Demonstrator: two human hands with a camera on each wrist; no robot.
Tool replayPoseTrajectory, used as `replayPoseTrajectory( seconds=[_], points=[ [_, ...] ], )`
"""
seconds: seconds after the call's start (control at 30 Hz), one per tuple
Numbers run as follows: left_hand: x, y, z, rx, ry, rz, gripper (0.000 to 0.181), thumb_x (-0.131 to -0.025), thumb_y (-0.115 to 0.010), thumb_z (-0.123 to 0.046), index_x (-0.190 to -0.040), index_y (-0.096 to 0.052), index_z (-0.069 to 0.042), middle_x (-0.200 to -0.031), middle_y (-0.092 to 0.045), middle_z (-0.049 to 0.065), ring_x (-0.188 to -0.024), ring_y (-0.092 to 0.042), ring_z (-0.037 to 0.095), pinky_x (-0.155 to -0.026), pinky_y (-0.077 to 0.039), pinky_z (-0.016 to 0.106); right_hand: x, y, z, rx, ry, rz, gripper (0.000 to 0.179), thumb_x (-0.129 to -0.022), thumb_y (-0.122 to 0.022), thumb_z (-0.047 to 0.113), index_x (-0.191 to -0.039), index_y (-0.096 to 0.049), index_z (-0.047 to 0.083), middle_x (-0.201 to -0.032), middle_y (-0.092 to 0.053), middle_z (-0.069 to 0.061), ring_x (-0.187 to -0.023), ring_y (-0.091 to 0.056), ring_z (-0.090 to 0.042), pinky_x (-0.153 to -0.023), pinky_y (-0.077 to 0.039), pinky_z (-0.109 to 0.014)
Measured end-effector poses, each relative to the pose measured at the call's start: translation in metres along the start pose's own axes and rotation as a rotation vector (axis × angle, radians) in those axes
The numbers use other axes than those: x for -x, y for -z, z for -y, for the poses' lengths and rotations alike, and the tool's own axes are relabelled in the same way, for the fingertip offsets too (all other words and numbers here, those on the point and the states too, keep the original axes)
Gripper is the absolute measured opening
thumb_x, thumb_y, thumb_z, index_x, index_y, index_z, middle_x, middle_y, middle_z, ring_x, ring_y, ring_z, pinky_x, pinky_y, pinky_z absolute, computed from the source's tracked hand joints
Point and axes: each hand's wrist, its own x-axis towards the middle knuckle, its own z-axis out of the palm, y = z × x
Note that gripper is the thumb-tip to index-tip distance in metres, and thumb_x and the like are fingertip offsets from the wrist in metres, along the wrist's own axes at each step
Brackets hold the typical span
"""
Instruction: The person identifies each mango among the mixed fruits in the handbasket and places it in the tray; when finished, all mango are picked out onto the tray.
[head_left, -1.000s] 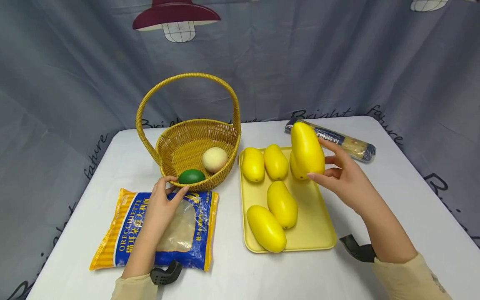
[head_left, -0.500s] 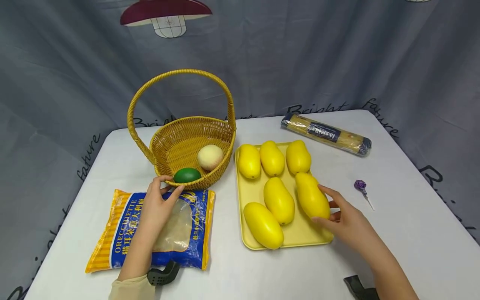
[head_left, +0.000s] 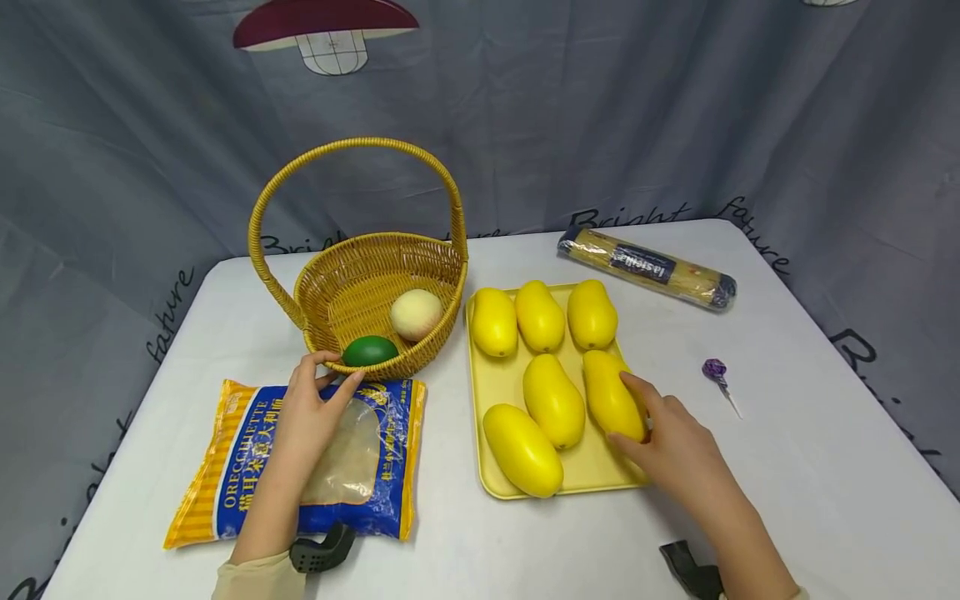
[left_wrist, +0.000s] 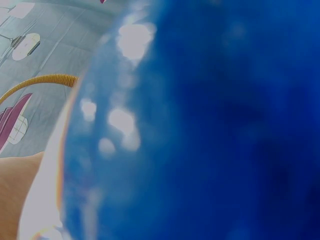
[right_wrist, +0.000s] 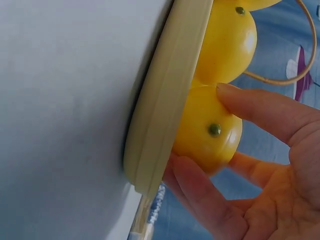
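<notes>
My right hand (head_left: 678,442) holds a yellow mango (head_left: 609,392) at the right side of the yellow tray (head_left: 611,473). In the right wrist view, thumb and fingers close round that mango's end, low by the tray's rim. Several other mangoes (head_left: 553,400) lie in the tray, three of them along its back. On the left, my left hand (head_left: 303,425) grips the front rim of a wicker basket (head_left: 367,287). Inside the basket sit a pale peach (head_left: 416,315) and a smooth green oval fruit (head_left: 370,351). Blue packaging blocks most of the left wrist view.
A blue and yellow bag of orecchiette (head_left: 352,467) lies beneath my left forearm. Behind the tray lies a long pack of pasta (head_left: 647,268). A purple lollipop (head_left: 716,372) rests to the right. The basket's tall handle (head_left: 360,143) arches over it.
My right hand has brought its mango down and towards me, from above the tray's back right to its right side. The left hand stays at the basket rim.
</notes>
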Motion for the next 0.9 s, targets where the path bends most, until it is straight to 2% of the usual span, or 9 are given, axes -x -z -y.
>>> replayPoseTrajectory(
  seconds=[0.17,0.67,0.9],
  points=[
    [0.0009,0.002,0.0002,0.0,0.004,-0.007,0.061,-0.091,-0.058,-0.053,-0.133,-0.041,-0.012,-0.14,-0.038,0.019,-0.123,-0.051,0.036,-0.095,-0.041,0.058,-0.003,-0.0002,0.0071,0.004,-0.001,-0.015,0.079,-0.082,-0.076,0.033,-0.146,-0.036,0.008,-0.106,-0.055,-0.025,-0.086,-0.058,-0.035,-0.074,-0.048,-0.057],
    [0.0033,0.0042,0.0032,-0.001,0.014,-0.018,0.062,-0.091,-0.059,-0.054,-0.132,-0.042,-0.012,-0.14,-0.039,0.019,-0.123,-0.052,0.037,-0.097,-0.039,0.059,-0.0059,-0.0005,0.0101,-0.014,0.025,-0.029,0.088,-0.08,-0.078,0.037,-0.148,-0.031,0.005,-0.11,-0.057,-0.027,-0.093,-0.058,-0.037,-0.077,-0.047,-0.058],
    [0.0059,0.0044,0.004,-0.004,0.014,-0.026,0.06,-0.091,-0.059,-0.052,-0.132,-0.042,-0.011,-0.139,-0.04,0.019,-0.122,-0.052,0.037,-0.098,-0.038,0.059,-0.0058,0.0003,0.0096,-0.012,-0.003,0.005,0.096,-0.079,-0.079,0.039,-0.15,-0.024,0.004,-0.115,-0.055,-0.029,-0.095,-0.058,-0.039,-0.078,-0.048,-0.06]
  ],
)
